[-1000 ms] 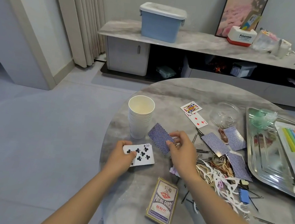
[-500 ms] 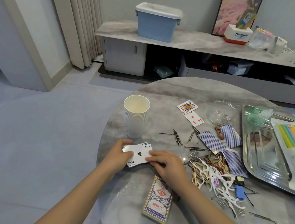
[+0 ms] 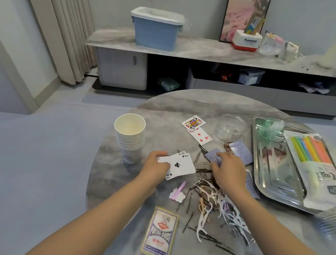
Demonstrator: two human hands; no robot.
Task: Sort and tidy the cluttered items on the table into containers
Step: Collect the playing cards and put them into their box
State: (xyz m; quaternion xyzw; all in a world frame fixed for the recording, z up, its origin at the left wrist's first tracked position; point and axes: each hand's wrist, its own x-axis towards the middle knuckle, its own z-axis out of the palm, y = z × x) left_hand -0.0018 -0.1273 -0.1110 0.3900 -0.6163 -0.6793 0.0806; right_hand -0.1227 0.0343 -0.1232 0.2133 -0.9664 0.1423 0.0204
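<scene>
**Cards in L hand, R hand on the face-down ones**

Head view: we see the round marble table (image 3: 160,109) w/ clutter on its right half. Our left hand (image 3: 155,165) grips a small fan of face-up cards (image 3: 181,165), ace of clubs on top, thumb across the near corner, fingers curled under. Just left of it stands a stack of paper cups (image 3: 130,135), upright, top cup empty.

Our right hand (image 3: 228,172) lies palm-down on a face-down blue-backed card (image 3: 214,156), fingers bent at its edge; we can't tell if it's pinched or only pressed. Another blue-backed card (image 3: 241,151) sits just beyond, a third (image 3: 251,185) pokes out beside the wrist, by the steel tray (image 3: 272,181).

Farther back, two face-up cards overlap: a king (image 3: 193,122) and a diamonds card (image 3: 200,135). Beside them a clear glass bowl (image 3: 230,127). The tray carries a pack of coloured straws (image 3: 313,163) and a green plastic wad (image 3: 270,127).

Near us: the playing card box (image 3: 160,234) lies flat, closed side up. Right of it a tangle of floss picks (image 3: 217,204), bobby pins (image 3: 211,237) and rubber bands, plus a pink clip (image 3: 178,192).
</scene>
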